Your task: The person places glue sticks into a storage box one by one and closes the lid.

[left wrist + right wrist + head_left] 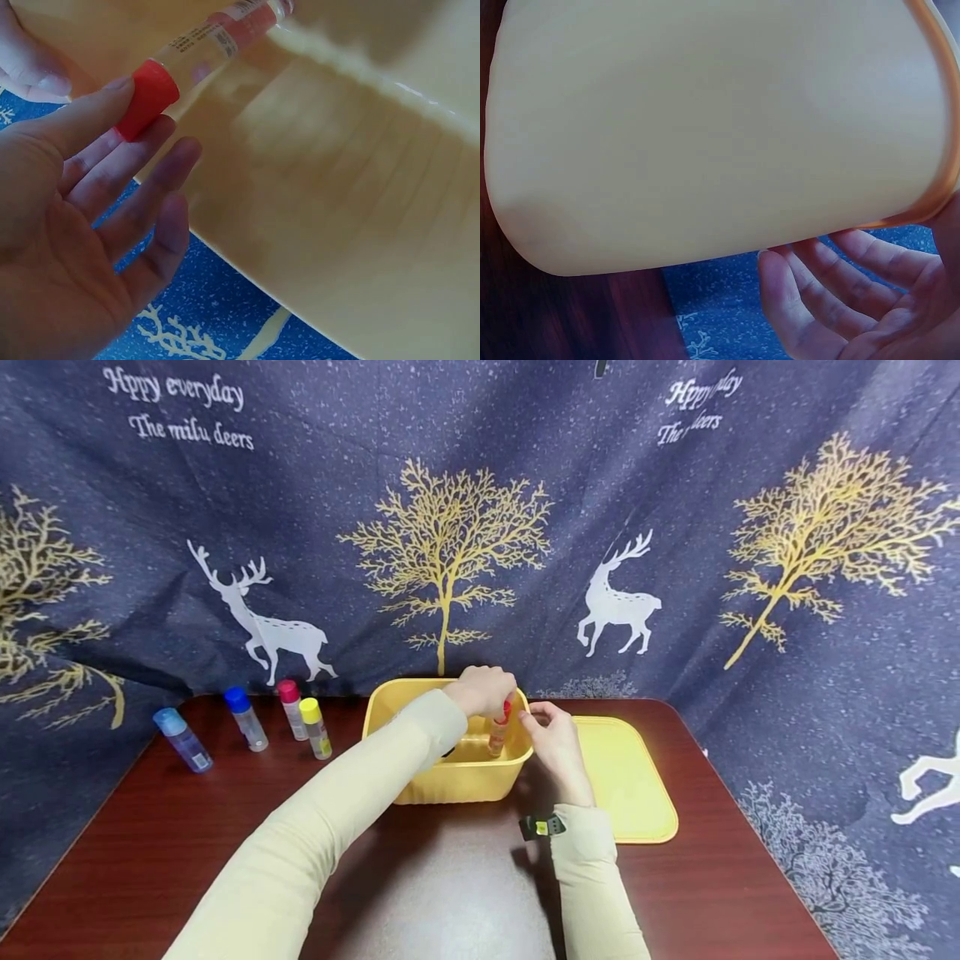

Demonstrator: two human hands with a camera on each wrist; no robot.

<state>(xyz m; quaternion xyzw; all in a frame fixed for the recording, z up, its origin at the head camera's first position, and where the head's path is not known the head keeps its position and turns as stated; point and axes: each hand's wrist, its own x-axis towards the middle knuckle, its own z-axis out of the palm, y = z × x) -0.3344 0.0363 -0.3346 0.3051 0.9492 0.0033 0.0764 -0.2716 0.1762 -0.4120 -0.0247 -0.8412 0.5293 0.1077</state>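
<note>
My left hand (483,690) reaches over a yellow plastic bin (457,786) near the back of the table. Thumb and fingertips pinch the red cap (152,96) of a slim clear bottle (497,739). The bottle is inside the bin, by its right end, with a printed label showing in the left wrist view. At the bin's right rim my right hand (557,745) holds on, thumb at the edge and fingers along the outer wall (705,150). A small dark thing (448,752) in the bin is partly hidden by my left sleeve.
Left of the bin stand several capped bottles: light blue (183,740), dark blue (247,719), red (293,710) and yellow (316,728). A flat yellow lid (626,781) lies to the right. A blue curtain (480,427) hangs behind the brown table (720,893).
</note>
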